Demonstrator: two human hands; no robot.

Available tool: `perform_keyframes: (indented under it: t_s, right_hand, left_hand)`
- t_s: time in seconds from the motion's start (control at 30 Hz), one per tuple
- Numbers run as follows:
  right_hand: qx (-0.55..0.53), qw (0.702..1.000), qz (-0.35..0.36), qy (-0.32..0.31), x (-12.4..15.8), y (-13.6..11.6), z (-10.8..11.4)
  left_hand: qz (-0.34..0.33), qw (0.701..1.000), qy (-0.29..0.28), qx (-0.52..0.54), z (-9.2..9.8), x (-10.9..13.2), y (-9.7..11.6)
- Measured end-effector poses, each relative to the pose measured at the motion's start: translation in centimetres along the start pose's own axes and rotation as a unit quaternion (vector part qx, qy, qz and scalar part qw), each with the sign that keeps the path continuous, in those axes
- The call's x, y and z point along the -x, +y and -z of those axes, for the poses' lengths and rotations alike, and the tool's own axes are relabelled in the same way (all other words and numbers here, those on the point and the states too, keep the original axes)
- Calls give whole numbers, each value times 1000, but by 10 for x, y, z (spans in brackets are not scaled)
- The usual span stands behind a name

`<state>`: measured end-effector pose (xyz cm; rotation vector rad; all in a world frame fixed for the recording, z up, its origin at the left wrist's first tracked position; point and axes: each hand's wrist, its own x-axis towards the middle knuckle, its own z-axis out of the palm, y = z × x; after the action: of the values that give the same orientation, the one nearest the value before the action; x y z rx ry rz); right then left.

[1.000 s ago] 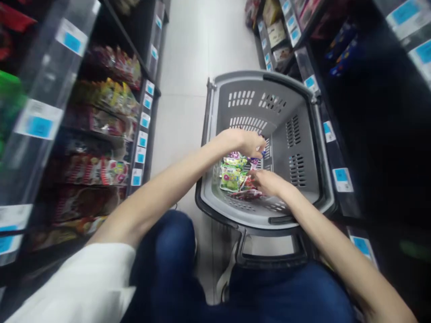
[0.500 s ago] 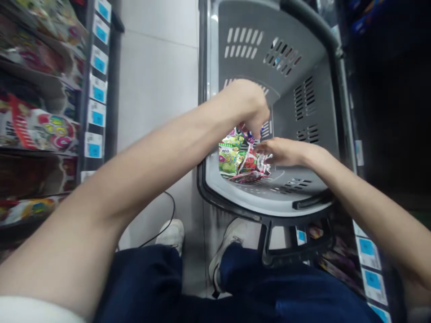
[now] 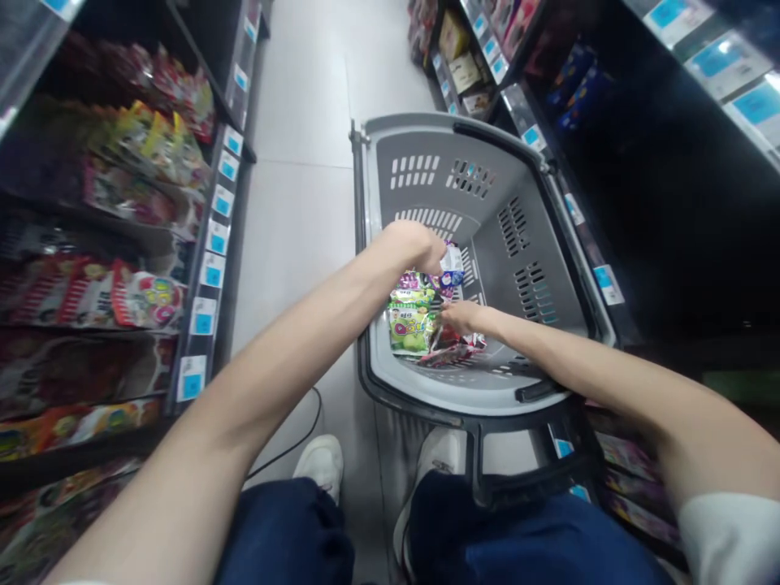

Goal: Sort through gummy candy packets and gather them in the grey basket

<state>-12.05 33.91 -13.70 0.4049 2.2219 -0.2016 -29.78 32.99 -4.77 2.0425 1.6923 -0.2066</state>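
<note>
A grey shopping basket point(image 3: 536, 244) with slotted walls stands in front of my legs, and both hands reach inside it. My left hand point(image 3: 425, 246) is closed, knuckles up, on a purple and white candy bag point(image 3: 449, 268); its fingertips are mostly hidden. Lower and to the right, my right hand point(image 3: 464, 316) has its fingers pressed together at a red candy bag point(image 3: 448, 340), which it partly covers. Beside that lies a green candy bag point(image 3: 411, 329), flat on the basket floor at the near left, with another purple packet point(image 3: 414, 281) above it.
Left of the aisle, a shelf holds rows of bagged sweets point(image 3: 146, 296) behind blue-and-white price tags point(image 3: 212, 270). Dark shelving point(image 3: 658, 203) runs close along the basket's right side. The basket's black handle point(image 3: 524, 483) hangs toward my knees. A thin cable point(image 3: 310, 426) lies by my left shoe point(image 3: 322, 463).
My view has tilted up, showing more aisle. My right hand has moved left over the red bag. More of the purple and white bag shows beside my left hand.
</note>
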Motion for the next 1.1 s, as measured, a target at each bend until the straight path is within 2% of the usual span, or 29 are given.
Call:
perform_keyframes:
  t_s: [0.13,0.27,0.33,0.4,0.43,0.5,0.57,0.63,0.7,0.77,0.87,0.97,1.03,1.1]
  right_hand:
    - [8,999,-45,-20,1,-13,-2]
    - [-3,997,-70,-10,13,-7,28]
    - [-38,996,-66,42,30,7,48]
    - [-129,979,-54,149,50,24,63]
    - [-194,957,-45,213,60,32,67]
    - [-340,881,-23,327,74,44,70]
    - [-478,774,-1,414,81,49,69]
    - [-577,658,13,483,81,48,69]
    - [-630,568,31,529,80,44,71]
    - [-655,511,50,554,81,38,77]
    - [-675,460,69,573,87,30,84]
    - [-698,439,79,560,91,28,85]
    - [-720,447,56,528,90,28,83]
    - [-734,477,21,483,89,29,79]
  left_hand:
    - [-17,999,-10,27,-4,-2,1]
    - [-28,997,13,65,0,-8,-3]
    - [-40,997,26,63,3,-8,-2]
    - [-40,996,54,57,6,-6,-1]
    - [-40,994,83,64,8,-6,-1]
    - [-51,977,183,99,11,-6,-2]
    - [-62,938,308,148,14,-8,-5]
    - [-47,894,399,199,17,-13,-10]
    - [-11,865,432,253,20,-18,-14]
    - [12,847,434,308,22,-22,-16]
    - [-8,793,472,385,26,-27,-18]
    - [-49,705,541,456,31,-30,-23]
    - [-63,659,558,500,33,-29,-28]
    - [-77,634,561,527,34,-26,-33]
